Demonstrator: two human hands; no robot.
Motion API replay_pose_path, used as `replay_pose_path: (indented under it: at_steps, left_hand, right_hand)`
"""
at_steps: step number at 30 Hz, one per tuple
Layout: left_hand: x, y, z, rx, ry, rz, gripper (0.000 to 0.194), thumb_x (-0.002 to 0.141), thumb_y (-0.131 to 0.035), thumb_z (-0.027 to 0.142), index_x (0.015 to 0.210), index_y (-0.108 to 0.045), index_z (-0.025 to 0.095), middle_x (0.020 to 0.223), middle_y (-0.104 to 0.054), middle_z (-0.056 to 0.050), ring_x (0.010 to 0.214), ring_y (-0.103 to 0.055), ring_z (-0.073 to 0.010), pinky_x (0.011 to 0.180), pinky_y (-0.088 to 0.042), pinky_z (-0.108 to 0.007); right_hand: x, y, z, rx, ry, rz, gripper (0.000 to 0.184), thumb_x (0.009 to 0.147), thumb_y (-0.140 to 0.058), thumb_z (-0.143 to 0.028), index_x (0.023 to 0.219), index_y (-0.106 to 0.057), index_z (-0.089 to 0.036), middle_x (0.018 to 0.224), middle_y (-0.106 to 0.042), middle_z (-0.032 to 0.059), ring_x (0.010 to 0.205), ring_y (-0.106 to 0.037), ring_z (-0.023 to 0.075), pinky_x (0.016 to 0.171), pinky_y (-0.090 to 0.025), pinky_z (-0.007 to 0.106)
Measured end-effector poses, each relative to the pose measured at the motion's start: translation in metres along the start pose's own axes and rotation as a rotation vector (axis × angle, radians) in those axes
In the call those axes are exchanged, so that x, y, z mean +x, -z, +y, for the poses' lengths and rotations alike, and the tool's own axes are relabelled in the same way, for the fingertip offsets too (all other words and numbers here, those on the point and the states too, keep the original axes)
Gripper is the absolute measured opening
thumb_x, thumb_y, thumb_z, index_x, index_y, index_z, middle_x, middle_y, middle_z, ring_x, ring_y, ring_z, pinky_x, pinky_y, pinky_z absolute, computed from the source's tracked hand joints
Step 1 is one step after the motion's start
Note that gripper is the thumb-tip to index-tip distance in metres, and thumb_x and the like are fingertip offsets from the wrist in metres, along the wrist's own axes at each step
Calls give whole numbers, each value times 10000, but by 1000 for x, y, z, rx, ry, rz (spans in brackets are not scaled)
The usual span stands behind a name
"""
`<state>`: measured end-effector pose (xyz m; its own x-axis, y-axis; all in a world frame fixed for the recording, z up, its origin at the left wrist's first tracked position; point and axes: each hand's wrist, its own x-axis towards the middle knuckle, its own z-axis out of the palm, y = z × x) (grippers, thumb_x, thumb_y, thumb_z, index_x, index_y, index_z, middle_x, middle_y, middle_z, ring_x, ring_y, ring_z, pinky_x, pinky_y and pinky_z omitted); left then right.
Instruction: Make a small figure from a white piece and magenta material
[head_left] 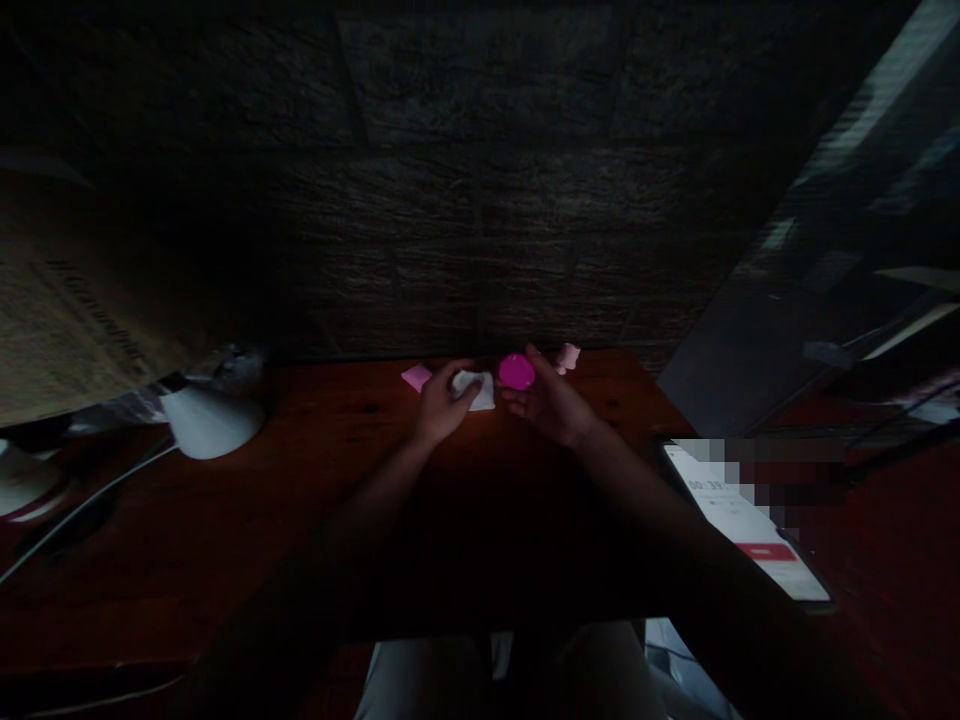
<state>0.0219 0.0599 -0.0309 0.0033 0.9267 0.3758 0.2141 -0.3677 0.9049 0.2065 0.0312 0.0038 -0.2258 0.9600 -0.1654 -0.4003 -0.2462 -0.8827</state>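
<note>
My right hand [556, 402] holds a round, bright pink object [517, 372] at its fingers; its exact kind is not clear in the dim light. To its left, my left hand [442, 404] has thumb and fingers curled on a small white piece of paper or cloth [484, 393] at the back of the wooden table. Beside the left fingers lies a small pink square [415, 376], flat on the wood. Behind the right hand rests a pale pink, crumpled-looking piece [570, 357].
A dark brick-patterned wall [480, 220] rises behind the wooden table [300, 500]. At left are a white cone-shaped lamp base [214, 418] with a cable and a large cardboard box [67, 300]. A lit phone [750, 530] lies near my right forearm.
</note>
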Motion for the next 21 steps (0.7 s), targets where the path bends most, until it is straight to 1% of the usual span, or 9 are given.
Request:
replay_pose_path:
  at_steps: [2, 3, 5, 6, 8, 12, 15, 18, 21]
  left_hand:
    - [-5, -1, 10, 116, -125, -4, 292, 765, -772, 234, 1053, -745, 199, 1140, -754, -98, 1106, -672, -267, 1049, -482, -427]
    - [-7, -1, 15, 145, -197, 27, 276, 783, -769, 246, 1055, -751, 204, 1180, -745, -105, 1165, -649, -278, 1088, -454, -440]
    - [-10, -2, 25, 124, -280, 91, 217, 851, -729, 288, 1050, -764, 209, 1203, -745, -110, 1198, -636, -276, 1113, -436, -450]
    - [-11, -2, 30, 91, -286, 105, 209, 878, -711, 317, 1051, -772, 215, 1187, -754, -105, 1182, -647, -265, 1098, -454, -438]
    - [-13, -5, 36, -23, -231, 72, 225, 887, -711, 385, 1016, -795, 221, 1126, -783, -93, 1096, -693, -245, 1038, -506, -404]
    - [-15, -12, 36, -229, -86, -48, 339, 776, -812, 475, 987, -818, 209, 1074, -809, -86, 999, -741, -243, 963, -572, -399]
    - [-16, -13, 34, -287, -25, -47, 373, 721, -857, 469, 984, -821, 207, 1060, -815, -82, 969, -753, -239, 931, -598, -398]
    - [-15, -12, 32, -282, -15, -33, 360, 705, -868, 473, 937, -826, 201, 1017, -820, -79, 930, -754, -233, 886, -615, -383]
    - [-14, -12, 31, -263, -19, -27, 392, 712, -850, 526, 912, -823, 190, 981, -821, -81, 895, -752, -229, 836, -620, -363]
  right_hand:
    - [-1, -1, 1, 1, 1, 0, 465, 824, -697, -697, 886, -656, -239, 814, -754, 45, 655, -656, 156, 647, -540, 280]
    - [-1, -1, 1, -1, 4, 4, 466, 814, -709, -696, 879, -657, -238, 798, -748, 42, 638, -647, 150, 629, -537, 274]
    - [0, -2, 3, -9, 5, 12, 460, 803, -725, -690, 884, -664, -242, 792, -746, 38, 625, -641, 144, 601, -531, 263]
    - [0, -2, 3, -17, 6, 12, 455, 802, -729, -686, 895, -671, -244, 798, -749, 37, 627, -641, 143, 595, -529, 261]
    - [0, -3, 4, -34, 8, 2, 446, 803, -734, -676, 918, -680, -248, 811, -751, 34, 639, -644, 143, 596, -527, 260]
    - [-1, -6, 7, -37, 7, -11, 421, 806, -745, -654, 901, -668, -251, 812, -735, 7, 636, -636, 126, 594, -515, 242]
    - [-2, -8, 9, -27, -7, -2, 402, 802, -762, -628, 880, -673, -244, 795, -726, 3, 628, -629, 120, 578, -503, 229]
    - [-3, -9, 10, -34, -9, 4, 393, 801, -771, -616, 875, -684, -240, 810, -735, 10, 638, -634, 122, 583, -503, 230]
    - [-2, -8, 12, -48, -12, 12, 392, 810, -760, -622, 897, -697, -245, 855, -748, 19, 659, -640, 128, 607, -513, 246]
